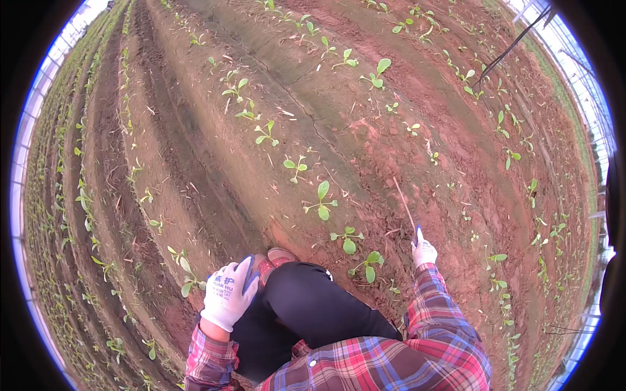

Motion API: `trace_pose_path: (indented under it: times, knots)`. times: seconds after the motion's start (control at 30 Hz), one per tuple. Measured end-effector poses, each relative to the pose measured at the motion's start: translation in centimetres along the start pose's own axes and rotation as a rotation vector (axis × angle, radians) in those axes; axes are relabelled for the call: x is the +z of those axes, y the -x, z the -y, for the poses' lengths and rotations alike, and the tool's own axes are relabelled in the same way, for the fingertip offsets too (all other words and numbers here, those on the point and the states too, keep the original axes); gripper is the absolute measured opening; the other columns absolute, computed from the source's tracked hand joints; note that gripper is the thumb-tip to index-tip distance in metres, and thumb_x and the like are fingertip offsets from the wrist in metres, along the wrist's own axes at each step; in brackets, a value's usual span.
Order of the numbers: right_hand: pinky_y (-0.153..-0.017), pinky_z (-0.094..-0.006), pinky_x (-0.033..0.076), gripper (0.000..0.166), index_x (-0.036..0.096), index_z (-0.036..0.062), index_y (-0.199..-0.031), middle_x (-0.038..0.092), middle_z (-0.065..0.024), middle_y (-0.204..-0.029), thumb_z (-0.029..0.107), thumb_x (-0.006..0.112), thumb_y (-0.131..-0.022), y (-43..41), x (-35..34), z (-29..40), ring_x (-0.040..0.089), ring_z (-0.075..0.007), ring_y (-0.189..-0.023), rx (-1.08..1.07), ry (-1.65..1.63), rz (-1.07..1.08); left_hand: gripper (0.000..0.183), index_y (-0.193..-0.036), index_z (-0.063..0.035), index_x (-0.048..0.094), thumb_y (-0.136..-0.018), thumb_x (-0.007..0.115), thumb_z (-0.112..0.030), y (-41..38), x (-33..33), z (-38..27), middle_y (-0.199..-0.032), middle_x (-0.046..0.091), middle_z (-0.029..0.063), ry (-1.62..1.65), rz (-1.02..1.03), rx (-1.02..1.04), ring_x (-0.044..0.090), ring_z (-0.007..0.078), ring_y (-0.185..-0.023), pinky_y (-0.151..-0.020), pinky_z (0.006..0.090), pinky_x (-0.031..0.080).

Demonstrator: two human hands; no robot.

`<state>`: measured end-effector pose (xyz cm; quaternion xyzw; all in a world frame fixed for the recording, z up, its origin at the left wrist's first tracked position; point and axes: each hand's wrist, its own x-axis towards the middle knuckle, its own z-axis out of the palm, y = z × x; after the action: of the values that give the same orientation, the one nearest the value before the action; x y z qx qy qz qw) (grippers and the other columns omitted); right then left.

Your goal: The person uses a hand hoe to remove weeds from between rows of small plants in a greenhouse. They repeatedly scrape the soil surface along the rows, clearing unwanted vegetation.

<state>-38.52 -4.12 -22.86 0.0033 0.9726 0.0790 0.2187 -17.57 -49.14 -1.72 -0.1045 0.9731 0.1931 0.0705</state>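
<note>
In a white work glove with blue palm coating, my right hand (423,251) grips one end of a thin stick (404,201). The stick points away from me across loose reddish soil, right of a row of leafy seedlings (321,201). Its far end lies at or just above the ground; I cannot tell which. My left hand (229,293), gloved the same way, rests at my bent knee with nothing seen in it. A seedling (188,276) grows just beyond its outer side. Nearest to my right wrist, on its left, stands another seedling (369,266).
More seedling rows run along the soil beds on both sides, with a furrow (210,181) to my left. A long crack (313,119) splits the bed ahead. My shoe (282,255) stands beside the row. A dark thin cord or rod (511,49) slants down at upper right.
</note>
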Motion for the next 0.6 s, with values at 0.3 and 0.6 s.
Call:
trace_pose_path:
  times: [0.3, 0.6]
  knots:
    - [-0.074, -0.0419, 0.05, 0.063, 0.028, 0.0271, -0.141, 0.065, -0.0143, -0.096, 0.038, 0.055, -0.085, 7.8, 3.2, -6.8, 0.064, -0.0303, -0.084, 0.114, -0.032, 0.123, 0.036, -0.113, -0.005, 0.056, -0.083, 0.06, -0.023, 2.4, 0.5, -0.8, -0.085, 0.059, 0.0135, -0.005, -0.041, 0.017, 0.059, 0.0322, -0.078, -0.068, 0.0408, 0.047]
    - [-0.071, -0.042, 0.051, 0.061, 0.03, 0.0261, -0.14, 0.065, -0.0127, -0.093, 0.039, 0.054, -0.085, 0.1, 1.6, 0.3, 0.064, -0.0282, -0.082, -0.026, -0.08, -0.102, 0.037, -0.113, -0.0054, 0.055, -0.083, 0.06, -0.025, 2.2, -0.1, -2.2, -0.087, 0.059, 0.0134, 0.013, 0.027, -0.03, 0.059, 0.0319, -0.08, -0.071, 0.0407, 0.046]
